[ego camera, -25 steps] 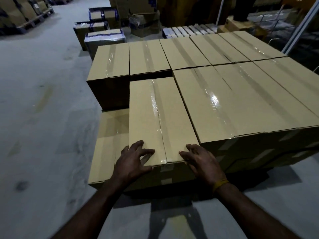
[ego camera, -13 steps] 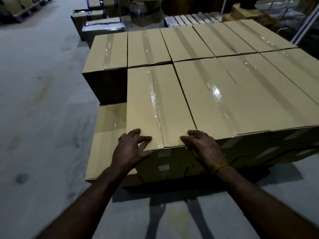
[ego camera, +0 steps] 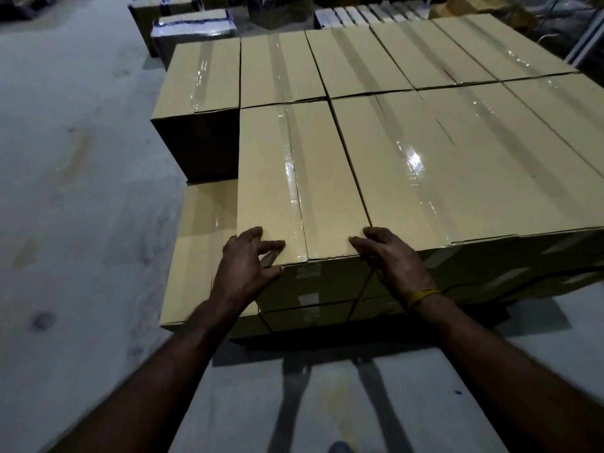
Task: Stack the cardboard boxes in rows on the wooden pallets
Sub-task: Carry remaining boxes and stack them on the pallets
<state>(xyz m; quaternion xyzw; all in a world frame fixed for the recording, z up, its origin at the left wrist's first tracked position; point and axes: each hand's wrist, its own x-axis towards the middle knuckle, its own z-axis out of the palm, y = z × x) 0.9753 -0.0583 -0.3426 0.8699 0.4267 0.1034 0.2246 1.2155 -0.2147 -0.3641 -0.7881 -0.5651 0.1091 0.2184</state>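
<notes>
1. The left hand [ego camera: 249, 266] is laid on the near left corner of a long cardboard box [ego camera: 295, 178]; the fingers are spread and bent, with the tips on the lid and the thumb at the front edge. Nothing is enclosed by it, and it counts as open against the box.
2. The right hand [ego camera: 390, 261] is placed on the near right corner of the same box, the fingers fairly straight and resting across the top edge; it too is open and pressed to the cardboard. A yellow band [ego camera: 423, 295] is worn at that wrist.
3. The box is seen lying lengthwise away from the camera, sealed along its top with clear tape, in the front row of the top layer. Its right side is set just beside the neighbouring box [ego camera: 457, 165], and its far end is close against the box behind [ego camera: 281, 68].
4. To its left a lower box [ego camera: 201, 243] is exposed, one layer down, and behind that a taller corner box [ego camera: 199, 103] is stacked.
5. More taped boxes are ranged in two rows to the right.
6. The stack is bordered by a grey concrete floor [ego camera: 72, 191]; the pallet beneath cannot be made out clearly.
7. Wrapped cartons [ego camera: 192, 27] are seen beyond the stack.
</notes>
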